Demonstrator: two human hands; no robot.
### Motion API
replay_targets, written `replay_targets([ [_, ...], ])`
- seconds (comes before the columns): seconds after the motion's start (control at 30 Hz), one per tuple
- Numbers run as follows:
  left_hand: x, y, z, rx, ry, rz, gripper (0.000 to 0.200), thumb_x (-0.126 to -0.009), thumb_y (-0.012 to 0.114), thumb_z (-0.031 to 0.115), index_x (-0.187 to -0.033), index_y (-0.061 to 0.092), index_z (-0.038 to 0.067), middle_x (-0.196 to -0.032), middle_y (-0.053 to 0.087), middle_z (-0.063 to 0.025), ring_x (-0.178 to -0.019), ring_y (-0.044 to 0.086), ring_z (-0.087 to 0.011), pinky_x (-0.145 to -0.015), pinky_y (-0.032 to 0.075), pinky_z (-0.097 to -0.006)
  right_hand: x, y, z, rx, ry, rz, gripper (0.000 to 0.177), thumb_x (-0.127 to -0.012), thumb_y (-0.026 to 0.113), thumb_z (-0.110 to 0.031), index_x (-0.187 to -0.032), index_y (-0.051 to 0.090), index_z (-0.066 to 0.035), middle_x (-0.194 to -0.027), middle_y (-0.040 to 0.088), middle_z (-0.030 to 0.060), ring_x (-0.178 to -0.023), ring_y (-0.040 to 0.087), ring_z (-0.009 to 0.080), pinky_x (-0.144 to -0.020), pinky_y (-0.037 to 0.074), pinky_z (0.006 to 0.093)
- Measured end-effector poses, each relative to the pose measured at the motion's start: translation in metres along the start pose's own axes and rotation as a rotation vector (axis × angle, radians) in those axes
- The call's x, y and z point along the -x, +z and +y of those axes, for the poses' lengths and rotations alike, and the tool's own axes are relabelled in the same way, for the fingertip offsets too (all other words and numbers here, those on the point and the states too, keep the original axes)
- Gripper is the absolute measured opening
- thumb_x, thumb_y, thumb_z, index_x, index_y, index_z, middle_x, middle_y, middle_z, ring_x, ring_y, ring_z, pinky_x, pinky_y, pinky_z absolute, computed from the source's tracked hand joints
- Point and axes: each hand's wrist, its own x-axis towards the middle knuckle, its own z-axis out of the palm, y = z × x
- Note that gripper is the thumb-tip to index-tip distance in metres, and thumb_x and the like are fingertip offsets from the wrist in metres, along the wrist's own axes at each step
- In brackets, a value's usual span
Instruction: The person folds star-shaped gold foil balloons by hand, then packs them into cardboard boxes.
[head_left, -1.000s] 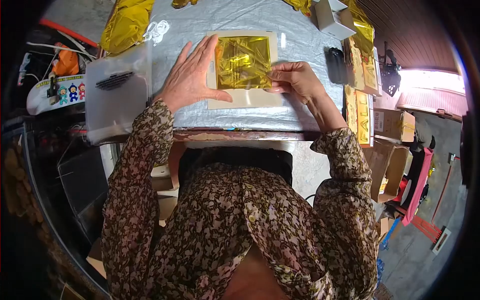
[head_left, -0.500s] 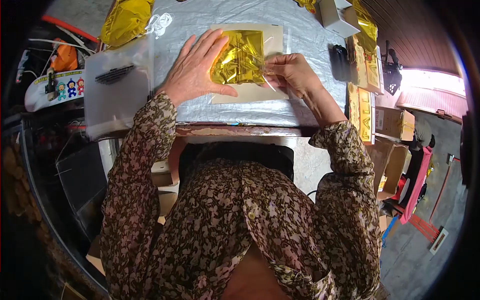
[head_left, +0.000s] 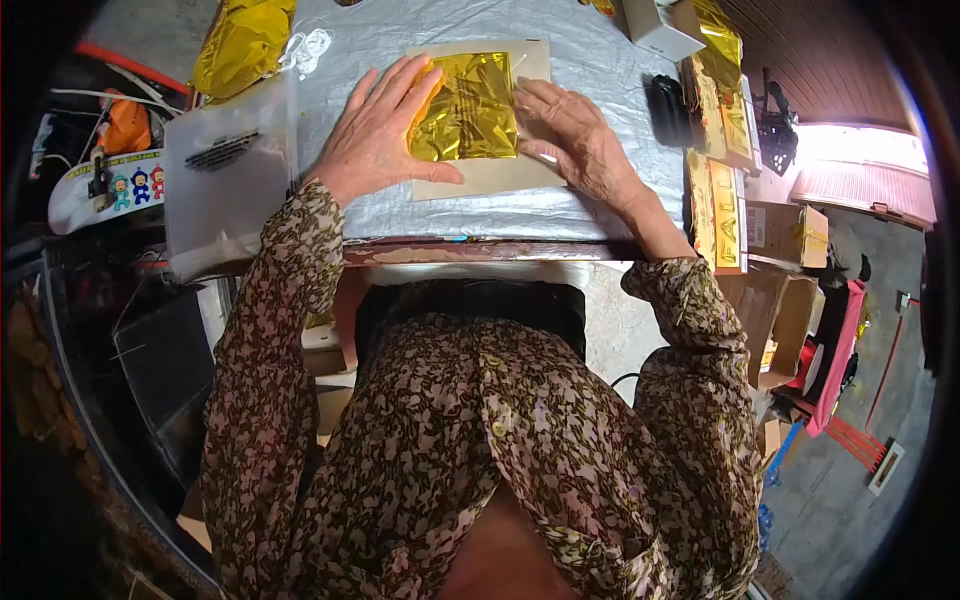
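Note:
A square of shiny gold foil (head_left: pixel 466 105) lies, slightly crinkled, on a beige cardboard sheet (head_left: pixel 480 178) on the table. My left hand (head_left: pixel 378 132) rests along the foil's left edge, fingers spread and thumb stretched below its lower left corner. On the other side, my right hand (head_left: pixel 580 140) lies with its fingertips at the foil's right edge and its thumb apart from the fingers. Neither hand visibly grips anything. The right hand hides part of the cardboard's right side.
Silvery sheeting (head_left: pixel 375 215) covers the table. At the left are a clear plastic sheet (head_left: pixel 215 195), white cord (head_left: pixel 305 50) and gold foil packaging (head_left: pixel 243 45). A black object (head_left: pixel 668 110), a white box (head_left: pixel 665 28) and gold-lettered boxes (head_left: pixel 715 200) stand at the right.
My right hand has let go of the thin white strip it pinched by the foil's right edge and now lies flatter there. The left hand keeps its place; the whole view has shifted slightly.

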Motion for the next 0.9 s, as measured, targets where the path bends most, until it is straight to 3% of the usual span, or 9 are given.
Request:
replay_targets([
  [0.03,0.000,0.000,0.001,-0.002,0.003,-0.001,0.128,-0.063,0.072,0.084,-0.155,0.032,0.005,-0.162,0.026,-0.0161,-0.152,0.021,-0.0298,-0.125,0.015,-0.0507,0.002,0.005,0.005,0.061,-0.113,-0.020,0.061,-0.093,0.068,-0.039,-0.147,0.051,-0.018,-0.153,0.048,0.0085,-0.143,0.043,0.0313,-0.117,0.033,0.0483],
  [0.07,0.000,-0.002,0.002,0.003,0.010,0.004,0.124,-0.063,0.072,0.083,-0.156,0.033,0.009,-0.162,0.027,-0.0160,-0.152,0.022,-0.0305,-0.124,0.015,-0.0517,0.005,0.009,0.009,0.061,-0.111,-0.016,0.061,-0.093,0.068,-0.039,-0.147,0.051,-0.018,-0.153,0.048,0.0085,-0.143,0.043,0.0313,-0.117,0.033,0.0483],
  [0.13,0.000,-0.004,0.003,0.004,0.017,0.008,0.121,-0.064,0.072,0.082,-0.157,0.035,0.014,-0.161,0.028,-0.0160,-0.152,0.022,-0.0311,-0.124,0.015,-0.0527,0.007,0.013,0.010,0.018,-0.046,-0.090,0.062,-0.097,0.059,-0.046,-0.152,0.044,-0.021,-0.163,0.033,0.0059,-0.154,0.022,0.0285,-0.124,0.012,0.0551],
  [0.2,-0.001,-0.006,0.005,-0.014,0.027,-0.002,0.113,-0.065,0.073,0.080,-0.156,0.037,0.023,-0.160,0.029,-0.0158,-0.151,0.023,-0.0320,-0.123,0.015,-0.0539,0.006,0.015,0.010,0.041,-0.081,-0.069,0.061,-0.098,0.057,-0.047,-0.152,0.044,-0.023,-0.164,0.031,0.0051,-0.154,0.021,0.0285,-0.124,0.011,0.0558],
  [0.3,-0.001,-0.006,0.006,-0.013,0.025,-0.010,0.109,-0.066,0.073,0.079,-0.156,0.038,0.027,-0.160,0.029,-0.0158,-0.151,0.023,-0.0321,-0.123,0.016,-0.0538,0.005,0.017,0.014,0.114,-0.142,-0.063,0.057,-0.099,0.054,-0.047,-0.152,0.045,-0.027,-0.164,0.030,0.0042,-0.154,0.020,0.0281,-0.124,0.010,0.0560],
  [0.53,-0.004,-0.010,0.008,-0.033,0.025,-0.020,0.102,-0.071,0.072,0.076,-0.154,0.041,0.026,-0.159,0.031,-0.0154,-0.150,0.026,-0.0313,-0.123,0.017,-0.0536,0.005,0.021,0.020,0.124,-0.156,-0.114,0.051,-0.102,0.052,-0.042,-0.151,0.046,-0.031,-0.162,0.035,0.0030,-0.153,0.023,0.0296,-0.124,0.009,0.0575],
  [0.63,-0.014,-0.012,0.011,-0.087,0.000,-0.091,0.086,-0.085,0.065,0.068,-0.154,0.042,0.023,-0.157,0.036,-0.0141,-0.149,0.029,-0.0282,-0.122,0.018,-0.0531,0.006,0.021,0.020,0.135,-0.166,-0.105,0.052,-0.102,0.052,-0.040,-0.152,0.045,-0.031,-0.163,0.033,0.0027,-0.153,0.024,0.0299,-0.124,0.010,0.0577],
  [0.7,-0.025,0.002,0.019,-0.229,0.038,0.030,0.074,-0.096,0.055,0.058,-0.155,0.040,0.015,-0.157,0.039,-0.0122,-0.150,0.030,-0.0257,-0.123,0.017,-0.0521,0.007,0.022,0.020,0.148,-0.166,-0.101,0.054,-0.101,0.053,-0.039,-0.153,0.044,-0.031,-0.164,0.032,0.0025,-0.153,0.024,0.0294,-0.124,0.010,0.0575],
  [0.9,-0.043,0.024,0.044,-0.077,0.098,0.035,0.079,-0.099,0.050,0.058,-0.155,0.035,0.004,-0.162,0.032,-0.0107,-0.152,0.025,-0.0265,-0.125,0.013,-0.0516,0.008,0.019,0.020,0.087,-0.176,-0.078,0.055,-0.099,0.058,-0.033,-0.152,0.045,-0.026,-0.162,0.035,0.0036,-0.152,0.026,0.0307,-0.124,0.011,0.0574],
])
